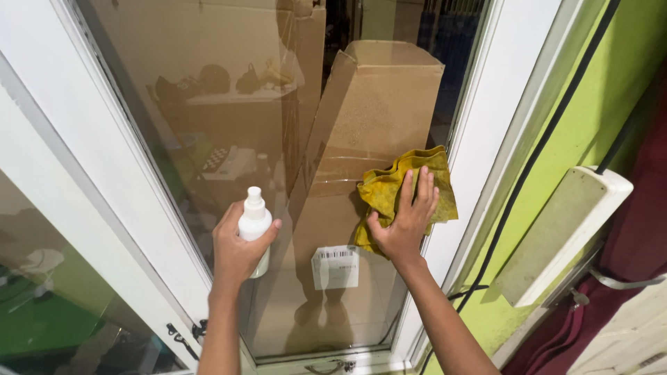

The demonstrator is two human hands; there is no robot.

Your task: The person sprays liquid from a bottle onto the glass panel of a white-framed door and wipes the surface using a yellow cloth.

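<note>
Your left hand [236, 246]: closed around a small white spray bottle [254, 223], nozzle up, held just short of the glass pane [229, 139].

Your right hand [406, 219]: fingers spread flat, pressing a crumpled yellow cloth [389, 186] against the same pane.

White frame [479, 139]: close beside your right hand; its bottom rail runs below both wrists. Open glass lies above and between your hands.

Behind the glass: tall cardboard boxes [382, 104], partly blurred by reflections. Beyond your right hand, a black cable [535, 156] on a green wall [611, 90]. Your forearms are cut off by the lower picture edge.
</note>
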